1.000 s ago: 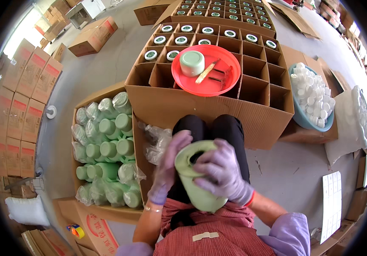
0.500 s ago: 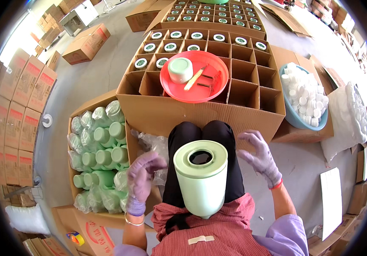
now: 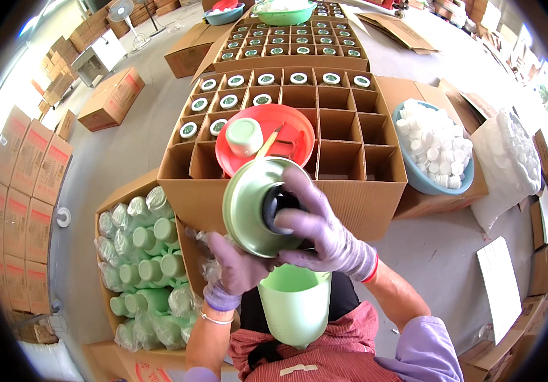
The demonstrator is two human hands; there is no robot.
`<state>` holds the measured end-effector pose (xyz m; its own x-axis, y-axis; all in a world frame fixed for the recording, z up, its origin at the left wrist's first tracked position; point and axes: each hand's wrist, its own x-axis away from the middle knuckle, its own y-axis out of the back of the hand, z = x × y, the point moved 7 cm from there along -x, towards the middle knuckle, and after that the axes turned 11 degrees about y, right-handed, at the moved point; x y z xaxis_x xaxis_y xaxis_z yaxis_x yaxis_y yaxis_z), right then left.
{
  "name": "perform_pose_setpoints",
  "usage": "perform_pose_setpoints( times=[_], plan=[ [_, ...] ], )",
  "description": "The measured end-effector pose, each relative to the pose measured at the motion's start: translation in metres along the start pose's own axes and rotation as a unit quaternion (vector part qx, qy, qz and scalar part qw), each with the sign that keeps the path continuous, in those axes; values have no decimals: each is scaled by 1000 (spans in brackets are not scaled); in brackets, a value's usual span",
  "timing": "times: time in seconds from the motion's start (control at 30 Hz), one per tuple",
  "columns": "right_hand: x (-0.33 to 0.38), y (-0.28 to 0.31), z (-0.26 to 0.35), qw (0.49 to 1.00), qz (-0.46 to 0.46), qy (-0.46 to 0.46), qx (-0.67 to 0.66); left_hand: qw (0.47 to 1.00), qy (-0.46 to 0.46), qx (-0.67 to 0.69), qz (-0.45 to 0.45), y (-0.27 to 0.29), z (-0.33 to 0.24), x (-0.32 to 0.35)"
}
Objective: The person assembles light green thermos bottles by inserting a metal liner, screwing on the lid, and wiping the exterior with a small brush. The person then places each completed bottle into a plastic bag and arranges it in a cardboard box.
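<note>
A pale green round flask top (image 3: 242,216) with a glossy black centre is tilted up in front of me. My right hand (image 3: 325,232), in a lilac work glove, grips it with fingers at the dark opening. My left hand (image 3: 236,267), gloved the same way, is closed at its lower edge, thumb pointing up; its fingers are partly hidden. Below, the pale green flask body (image 3: 294,312) stands upright in my lap with its mouth uncovered. Beyond the flask top, a red basin (image 3: 299,121) holds a green cup (image 3: 244,137) and a yellow-handled tool (image 3: 267,145).
The basin rests on a divided carton (image 3: 344,191), partly filled with white-rimmed jars. At left, a carton holds several green flask parts (image 3: 159,235), some in plastic. A blue tub (image 3: 421,181) of white caps stands at right, beside a white sack (image 3: 506,159).
Both hands, open and apart on either side of the flask before, have come together. They have lifted and tilted the flask top off its body. My view has shifted slightly.
</note>
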<state>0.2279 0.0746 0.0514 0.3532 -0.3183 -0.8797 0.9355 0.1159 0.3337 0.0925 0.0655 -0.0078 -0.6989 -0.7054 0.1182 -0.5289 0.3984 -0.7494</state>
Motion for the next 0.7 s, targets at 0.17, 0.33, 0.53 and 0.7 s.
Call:
perform_pose_setpoints(
  times=[0.17,0.33,0.53,0.7],
  plan=[
    [-11,3,-5,977,86,-81,176,955,-55,-243,-164,24,6,-8],
    [-9,18,-25,960,-69,-272,16,863,-22,-461,-205,26,-5,-2],
    [9,39,-34,948,-43,-303,85,953,-81,-241,-167,18,-19,-22],
    [13,24,-26,983,-12,-185,-6,833,-110,-533,-103,-18,-26,-31]
  ],
)
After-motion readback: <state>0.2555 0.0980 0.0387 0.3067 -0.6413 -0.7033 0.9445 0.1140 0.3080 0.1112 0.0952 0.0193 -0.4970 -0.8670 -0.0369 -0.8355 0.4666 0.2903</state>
